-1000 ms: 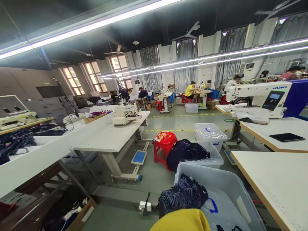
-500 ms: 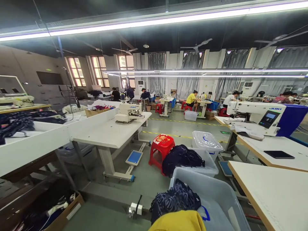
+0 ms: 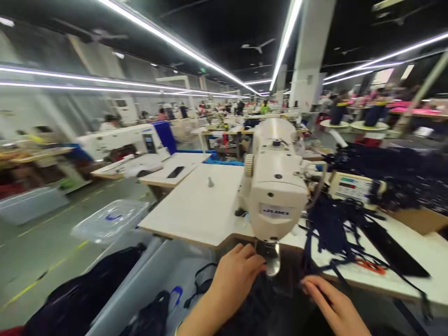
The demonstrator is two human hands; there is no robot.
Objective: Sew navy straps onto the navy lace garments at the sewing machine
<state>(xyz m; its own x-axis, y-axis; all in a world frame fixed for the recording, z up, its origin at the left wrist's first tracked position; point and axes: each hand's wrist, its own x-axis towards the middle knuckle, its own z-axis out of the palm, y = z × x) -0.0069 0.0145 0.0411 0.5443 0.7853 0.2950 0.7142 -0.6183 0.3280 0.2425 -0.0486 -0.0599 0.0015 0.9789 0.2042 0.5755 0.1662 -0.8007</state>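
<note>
A white JUKI sewing machine stands in front of me, its metal plate low at the front. My left hand is just left of that plate, its fingers curled and closed; whatever they pinch is hidden. On the right, my right hand has thumb and fingers pressed together at a navy strap by the table edge. A heap of navy strappy garments lies on the table above it. Dark fabric below and between the hands is too dim to make out clearly.
A grey plastic bin with dark garments stands at lower left, beside a lidded clear box. A control panel sits right of the machine. A phone lies on the white tabletop. Other workers are far back.
The view has swung right, from the aisle and bins to the sewing machine. Both my hands are now in view; neither showed before.
</note>
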